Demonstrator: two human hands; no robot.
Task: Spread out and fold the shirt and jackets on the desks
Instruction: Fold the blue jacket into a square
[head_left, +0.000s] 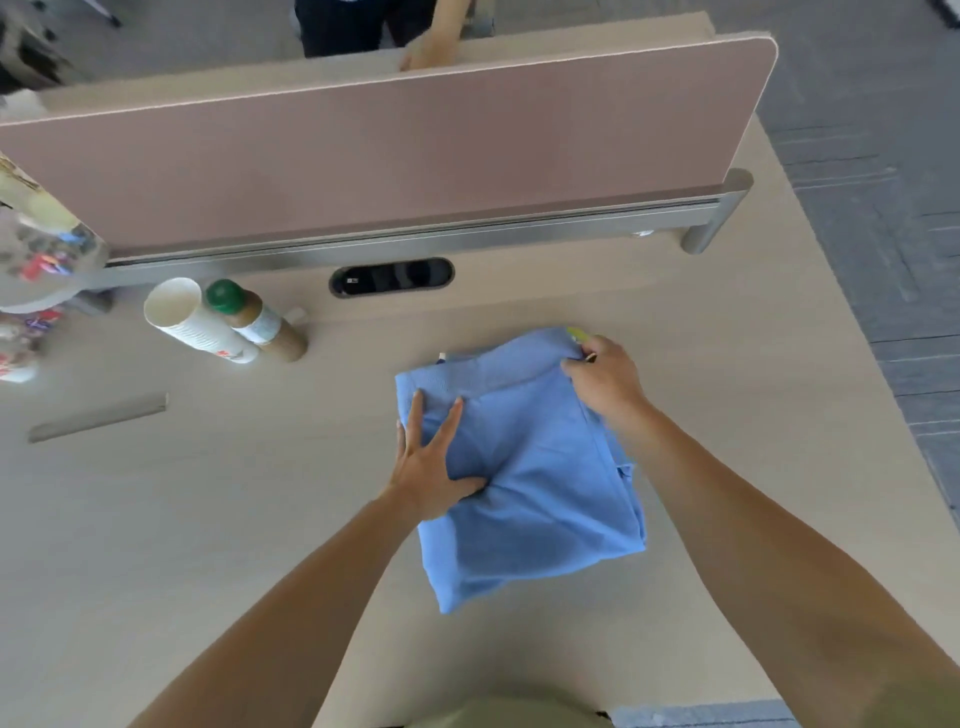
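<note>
In the centre-right of the frame, on the pale desk (208, 519), lies the blue shirt (545, 493), already folded into a rough rectangle with its collar band toward the top. The left hand (431, 462) lies flat on the shirt's left half, fingers straight and spread, pressing the cloth down and gripping nothing. The right hand (605, 376) is at the shirt's upper right corner, fingers curled down and seemingly pinching the edge there. A small yellow-green bit shows just above the knuckles, too blurred to name. The cloth looks light, soft and limp, so it should crease easily and may slide on the smooth desk unless a palm pins it. Corners and folded edges seem the best holds. In the upper left, paper cups (197, 322) and a green-capped bottle (254, 317) sit well apart from it.
</note>
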